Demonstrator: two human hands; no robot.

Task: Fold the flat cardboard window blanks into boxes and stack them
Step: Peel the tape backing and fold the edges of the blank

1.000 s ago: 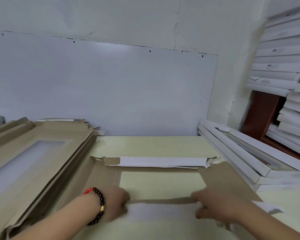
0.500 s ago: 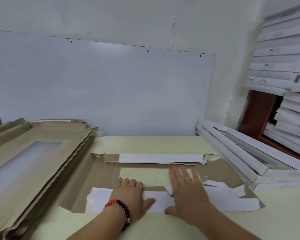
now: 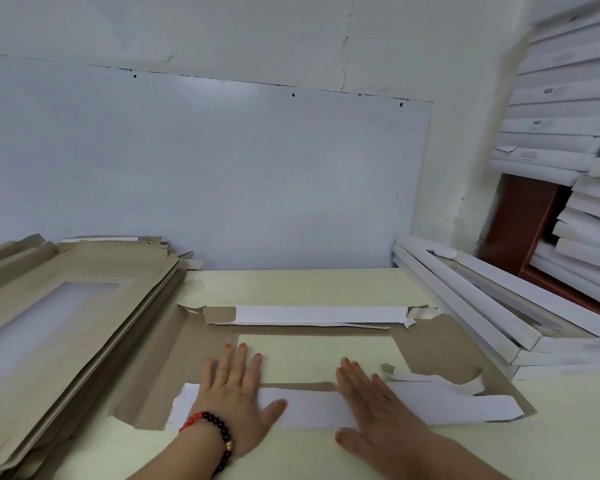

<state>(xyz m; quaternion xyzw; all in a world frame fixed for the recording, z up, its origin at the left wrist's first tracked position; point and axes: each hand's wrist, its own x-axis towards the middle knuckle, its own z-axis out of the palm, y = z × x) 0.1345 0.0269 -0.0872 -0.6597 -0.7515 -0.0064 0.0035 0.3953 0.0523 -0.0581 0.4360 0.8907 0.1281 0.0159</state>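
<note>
Your left hand (image 3: pixel 234 393) and right hand (image 3: pixel 378 407), both flat and open, press the near white flap of the brown cardboard window blank (image 3: pixel 440 348), whose long axis runs left-right across the pale table (image 3: pixel 291 285).

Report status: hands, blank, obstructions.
Left hand, right hand flat, open, pressing near flap. Blank on table, far flap folded. Nothing obstructing.

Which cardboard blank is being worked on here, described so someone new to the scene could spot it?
Start at the pale table, between the brown stack of flat blanks on the left and the white folded boxes on the right. The blank being folded lies alone in the middle, brown side up. Only it has both hands pressing its near white flap: left hand, right hand.
</note>
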